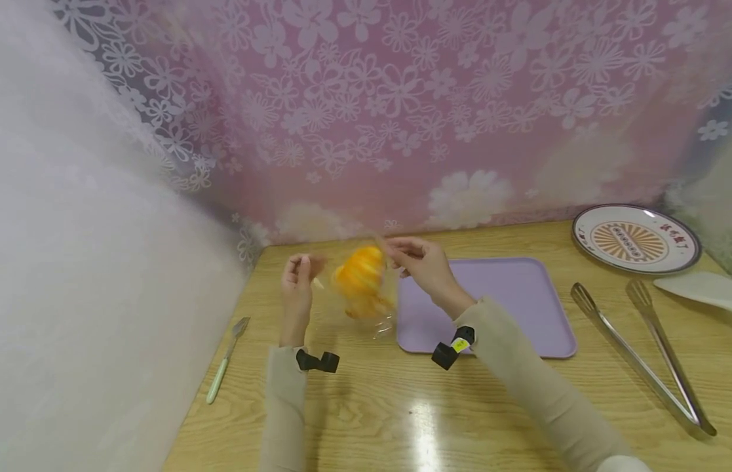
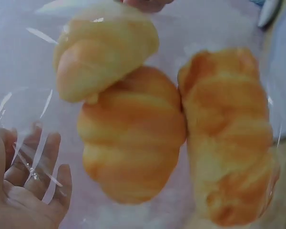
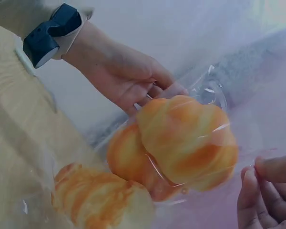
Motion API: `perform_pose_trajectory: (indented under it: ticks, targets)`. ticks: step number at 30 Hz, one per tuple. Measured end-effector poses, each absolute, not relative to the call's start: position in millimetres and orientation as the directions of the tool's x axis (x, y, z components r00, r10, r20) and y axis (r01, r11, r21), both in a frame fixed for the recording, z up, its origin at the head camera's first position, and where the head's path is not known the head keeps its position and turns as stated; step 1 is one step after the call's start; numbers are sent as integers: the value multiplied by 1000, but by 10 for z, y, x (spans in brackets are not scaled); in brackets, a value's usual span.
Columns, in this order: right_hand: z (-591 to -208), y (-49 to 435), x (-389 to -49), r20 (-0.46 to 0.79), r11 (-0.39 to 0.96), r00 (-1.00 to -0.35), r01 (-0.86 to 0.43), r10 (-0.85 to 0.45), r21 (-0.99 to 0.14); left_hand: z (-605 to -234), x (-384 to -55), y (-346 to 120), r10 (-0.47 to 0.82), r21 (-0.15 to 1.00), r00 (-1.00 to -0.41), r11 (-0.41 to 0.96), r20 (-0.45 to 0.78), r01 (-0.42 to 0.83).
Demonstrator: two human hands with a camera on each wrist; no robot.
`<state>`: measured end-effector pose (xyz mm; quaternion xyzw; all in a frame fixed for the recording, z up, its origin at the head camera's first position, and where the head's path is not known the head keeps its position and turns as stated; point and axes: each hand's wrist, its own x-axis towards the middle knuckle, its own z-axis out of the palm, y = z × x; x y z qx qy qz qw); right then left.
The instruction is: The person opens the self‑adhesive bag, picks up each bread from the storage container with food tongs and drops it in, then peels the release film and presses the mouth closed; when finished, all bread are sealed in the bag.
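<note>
Between the two hands hangs a clear plastic bag [image 1: 385, 326], blurred in the head view. Three golden bread rolls show through it in the left wrist view: a paler one [image 2: 107, 52] at the top, a ridged one [image 2: 133, 138] below, and a longer one [image 2: 229, 138] on the right. The left hand [image 1: 297, 288] pinches the bag's left edge with curled fingers. On the other side, the right hand [image 1: 424, 269] pinches the bag's edge between thumb and fingertips, as the right wrist view also shows its fingers [image 3: 271, 176].
A purple tray [image 1: 507, 288] lies on the wooden table under the right forearm. Farther right are metal tongs [image 1: 631, 357], a patterned plate [image 1: 637, 239] and a white spatula-like utensil [image 1: 704, 290]. A small green-handled utensil [image 1: 227, 360] lies at the left beside the white wall.
</note>
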<state>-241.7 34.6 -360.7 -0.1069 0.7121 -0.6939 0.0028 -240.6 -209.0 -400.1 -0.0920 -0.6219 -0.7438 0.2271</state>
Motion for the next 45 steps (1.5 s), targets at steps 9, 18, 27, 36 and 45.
perform_pose_trajectory:
  ticks: [9, 18, 27, 36, 45]
  targets:
    - [-3966, 319, -2408, 21, 74, -977, -37, -213, -997, -4299, -2373, -1969, -304, 857, -908, -340, 288, 386]
    - [-4120, 240, -2372, -13, 118, -969, -17, -248, -993, -4284, -2364, -1967, -338, 803, -894, -420, 295, 423]
    - [-3767, 92, -2331, 108, 32, -952, -123, -285, -992, -4136, -2406, -1971, -279, 853, -872, -233, 402, 467]
    - [-3707, 194, -2430, 68, -83, -990, -58, -125, -995, -4072, -2368, -2058, -441, 741, -801, -355, 405, 570]
    - [-3760, 159, -2388, 53, 12, -962, -58, -270, -998, -4101, -2334, -2062, -312, 813, -830, -224, 462, 537]
